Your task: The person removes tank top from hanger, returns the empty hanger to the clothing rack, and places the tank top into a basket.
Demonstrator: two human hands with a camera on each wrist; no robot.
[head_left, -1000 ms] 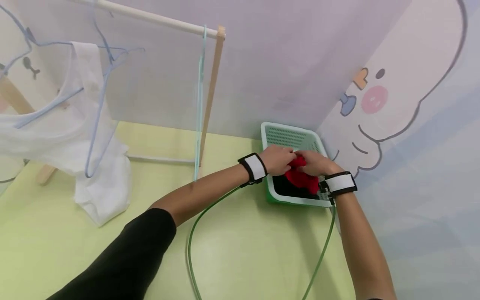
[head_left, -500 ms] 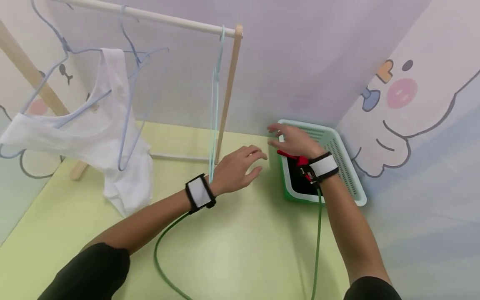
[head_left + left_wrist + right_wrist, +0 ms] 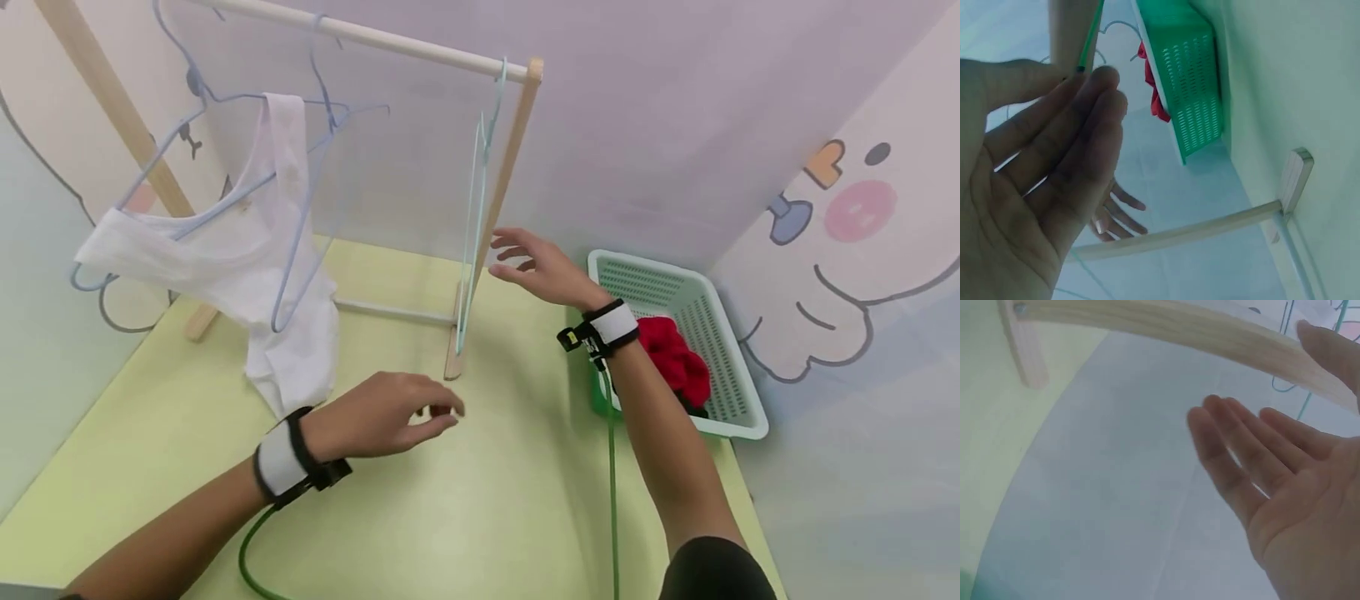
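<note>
My right hand (image 3: 543,268) is beside the rack's right wooden post (image 3: 510,158), fingers loosely bent and holding nothing; a teal hanger (image 3: 482,183) hangs just left of its fingertips. Over the table, my left hand (image 3: 384,414) is empty, its fingers bent with the thumb below them. In the left wrist view that hand (image 3: 1047,150) shows its palm, the thumb close to the fingers. The right wrist view has the right hand (image 3: 1291,469) with fingers apart from the post (image 3: 1166,328).
A green basket (image 3: 731,350) with red cloth (image 3: 670,354) and something dark stands at the right by the wall. A white top (image 3: 288,242) hangs askew on blue hangers on the rack's left. Green cables run from both wrists.
Both hands have left the red cloth, which lies in the basket. My right hand has moved left to the rack post, my left hand back and left over the table. The head view has shifted left.
</note>
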